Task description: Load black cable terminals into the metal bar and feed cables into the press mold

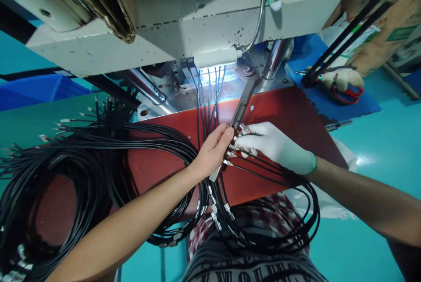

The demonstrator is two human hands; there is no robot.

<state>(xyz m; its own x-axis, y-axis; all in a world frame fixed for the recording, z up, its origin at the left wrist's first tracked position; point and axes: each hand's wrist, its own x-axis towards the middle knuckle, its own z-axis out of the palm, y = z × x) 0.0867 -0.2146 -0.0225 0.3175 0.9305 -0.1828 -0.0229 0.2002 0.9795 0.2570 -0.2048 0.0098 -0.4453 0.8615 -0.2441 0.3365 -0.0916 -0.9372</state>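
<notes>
My bare left hand (215,150) is closed around a long grey metal bar (242,103), which slants up and away over the red board. Several black cables with silver metal ends (229,155) sit side by side along the bar's right edge. In a white glove, my right hand (276,145) pinches the metal connector end of one black cable (263,172) against the bar, just right of my left fingers. From there the cables loop down over my lap. More thin dark cables (209,93) run from under the lit press head toward me.
The red board (272,106) lies before a white press (184,38) with metal posts (276,58). A white lamp (217,58) lights its base. Coiled black cables (88,159) fill the left side. Red-handled scissors (350,95) and a glove (342,79) rest on a blue surface at right.
</notes>
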